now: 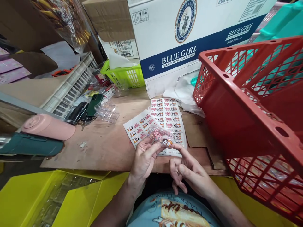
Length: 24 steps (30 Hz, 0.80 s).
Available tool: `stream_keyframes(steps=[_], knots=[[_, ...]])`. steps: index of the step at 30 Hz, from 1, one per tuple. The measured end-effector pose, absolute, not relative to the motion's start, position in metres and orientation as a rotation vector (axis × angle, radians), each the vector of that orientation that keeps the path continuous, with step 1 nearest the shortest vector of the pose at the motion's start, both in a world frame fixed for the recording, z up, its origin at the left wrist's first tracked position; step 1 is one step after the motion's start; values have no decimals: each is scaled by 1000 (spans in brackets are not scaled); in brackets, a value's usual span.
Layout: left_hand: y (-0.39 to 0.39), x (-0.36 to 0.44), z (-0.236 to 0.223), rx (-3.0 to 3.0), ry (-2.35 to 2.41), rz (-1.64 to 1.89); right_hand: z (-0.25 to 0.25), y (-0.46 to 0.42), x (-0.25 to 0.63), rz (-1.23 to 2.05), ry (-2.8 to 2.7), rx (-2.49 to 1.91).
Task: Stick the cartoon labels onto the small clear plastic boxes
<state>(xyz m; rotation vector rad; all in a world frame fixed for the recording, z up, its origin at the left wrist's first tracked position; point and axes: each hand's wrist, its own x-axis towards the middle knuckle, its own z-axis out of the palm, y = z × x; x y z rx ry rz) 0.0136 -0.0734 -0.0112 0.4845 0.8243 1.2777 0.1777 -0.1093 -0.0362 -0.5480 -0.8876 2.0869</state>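
My left hand [146, 155] pinches a small clear plastic box [159, 133] between thumb and fingers, over the table's front part. A sticker with pink lettering and two cartoon cats shows on the box. My right hand [187, 168] holds nothing; its index finger reaches to the box's right end by the cats, while the other fingers are loosely bent apart. Beneath the box lie sticker sheets [165, 110] printed with rows of the same cats and pink lettering. A smaller sheet [132, 131] overlaps them at the left, angled.
A red plastic basket [217, 104] stands at the right. Behind are a white and blue beer carton [165, 31] and a lime basket [123, 74]. Left are a pink tumbler [48, 126], a green phone [94, 105] and clear boxes [107, 111]. A yellow carton [80, 201] with clear boxes sits below the table.
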Motion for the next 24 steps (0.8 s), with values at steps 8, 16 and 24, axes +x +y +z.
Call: stream_keyframes(steps=[8, 16, 24], knots=[[-73, 16, -12, 482, 836, 1282, -35, -109, 180, 2058, -906, -617], [-73, 16, -12, 458, 875, 1295, -31, -106, 180, 2060, -913, -689], [-72, 14, -15, 443, 922, 1319, -24, -107, 181, 2071, -922, -686]])
